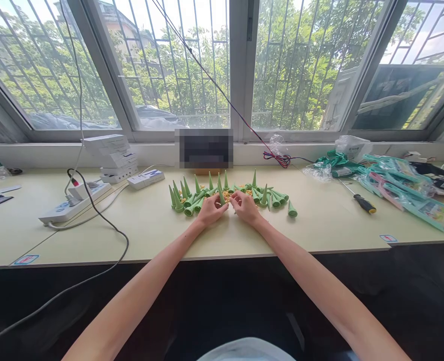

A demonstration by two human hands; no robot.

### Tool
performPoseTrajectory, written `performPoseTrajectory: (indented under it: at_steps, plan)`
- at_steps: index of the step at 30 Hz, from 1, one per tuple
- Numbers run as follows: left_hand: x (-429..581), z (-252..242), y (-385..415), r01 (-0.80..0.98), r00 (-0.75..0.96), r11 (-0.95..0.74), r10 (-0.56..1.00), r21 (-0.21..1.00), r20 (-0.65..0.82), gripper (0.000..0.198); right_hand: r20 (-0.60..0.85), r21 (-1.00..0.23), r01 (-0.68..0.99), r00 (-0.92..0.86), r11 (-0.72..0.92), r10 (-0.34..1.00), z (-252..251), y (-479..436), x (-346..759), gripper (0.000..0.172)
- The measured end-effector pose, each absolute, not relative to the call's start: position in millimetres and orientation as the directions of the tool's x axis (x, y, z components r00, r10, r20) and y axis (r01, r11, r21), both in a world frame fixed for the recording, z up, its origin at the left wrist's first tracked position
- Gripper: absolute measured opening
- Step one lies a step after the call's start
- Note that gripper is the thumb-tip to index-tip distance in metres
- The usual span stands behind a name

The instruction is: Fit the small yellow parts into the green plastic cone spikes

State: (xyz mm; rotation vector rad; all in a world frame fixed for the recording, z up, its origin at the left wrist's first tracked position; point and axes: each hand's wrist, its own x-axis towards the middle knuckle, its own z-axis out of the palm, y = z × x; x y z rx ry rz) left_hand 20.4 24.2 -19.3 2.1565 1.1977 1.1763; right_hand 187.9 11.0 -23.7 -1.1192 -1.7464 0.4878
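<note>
A heap of green plastic cones (192,198) lies on the pale worktop (319,225) near the window, with several small yellow pieces (227,194) mixed in the middle. Some cones stand upright, others lie on their sides. One cone (291,209) sits apart at the right. My left hand (211,210) is curled, its fingers pinching one green cone (221,196) at the heap's front. My right hand (245,206) is curled beside it, fingertips pinched together close to the left hand; what they hold is too small to make out.
A white power strip (73,203) with a black cable lies at the left, behind it a stack of white boxes (113,158). A screwdriver (363,202) and several teal packages (406,188) lie at the right. A red and blue wire runs down from the window.
</note>
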Motion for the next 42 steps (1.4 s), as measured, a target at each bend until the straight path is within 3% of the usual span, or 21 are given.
performPoseTrajectory:
  at_steps: [5, 23, 33, 37, 42]
  plan:
    - [20.6, -18.0, 22.7, 0.494, 0.275, -0.553, 0.831, 0.671, 0.483, 0.021, 0.511, -0.722, 0.481, -0.114, 0.497, 0.852, -25.4, 12.8, 187.9, 0.019]
    - [20.7, -17.6, 20.4, 0.503, 0.303, -0.559, 0.829, 0.66, 0.47, 0.02, 0.5, -0.708, 0.51, -0.126, 0.488, 0.857, -29.8, 19.2, 187.9, 0.057]
    - [20.7, -18.7, 21.4, 0.482, 0.294, -0.545, 0.839, 0.686, 0.459, 0.023, 0.454, -0.728, 0.519, -0.125, 0.448, 0.882, -28.2, 17.8, 187.7, 0.065]
    - [21.2, -17.3, 20.9, 0.477, 0.287, -0.543, 0.839, 0.691, 0.462, 0.022, 0.474, -0.732, 0.505, -0.104, 0.457, 0.875, -28.3, 17.8, 187.7, 0.058]
    - [21.4, -15.7, 20.0, 0.465, 0.281, -0.557, 0.83, 0.688, 0.482, 0.021, 0.494, -0.734, 0.49, -0.088, 0.469, 0.865, -25.8, 14.2, 188.1, 0.031]
